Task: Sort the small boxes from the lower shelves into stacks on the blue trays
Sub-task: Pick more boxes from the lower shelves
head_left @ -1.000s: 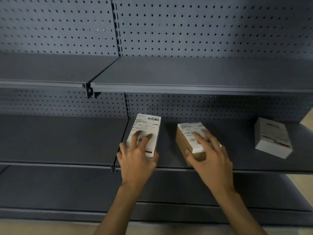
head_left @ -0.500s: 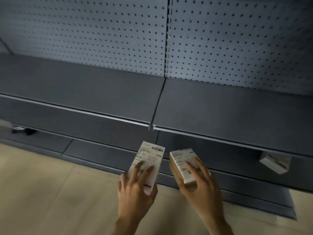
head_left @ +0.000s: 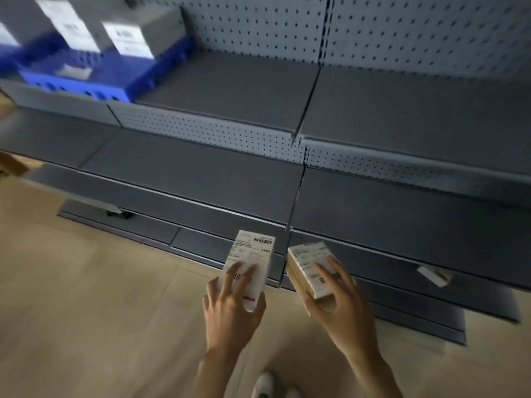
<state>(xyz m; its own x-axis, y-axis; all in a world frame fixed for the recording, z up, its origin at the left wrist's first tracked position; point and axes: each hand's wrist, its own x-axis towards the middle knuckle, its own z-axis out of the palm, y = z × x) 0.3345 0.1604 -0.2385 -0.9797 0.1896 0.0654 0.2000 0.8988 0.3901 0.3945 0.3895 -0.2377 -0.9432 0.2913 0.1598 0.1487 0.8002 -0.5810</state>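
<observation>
My left hand (head_left: 230,314) grips a white box (head_left: 253,257) with a barcode label, held above the floor in front of the grey shelving. Just to its right, my right hand (head_left: 342,305) grips a brown cardboard box (head_left: 310,265) with a white label on top. One more white box (head_left: 434,275) lies on a lower shelf at the right, partly hidden under the shelf above. A blue tray (head_left: 86,81) stands on an upper shelf at the top left, carrying grey boxes (head_left: 138,33) with white labels, all blurred.
Grey shelves (head_left: 230,90) with pegboard backing run across the view in several tiers. Beige floor (head_left: 86,297) lies below and to the left. A shoe (head_left: 263,386) shows at the bottom edge. Something brown (head_left: 11,165) pokes in at the left edge.
Both hands have lifted their boxes off the lower shelf and drawn them back. My view has risen and swung left, bringing the blue tray into sight at the top left.
</observation>
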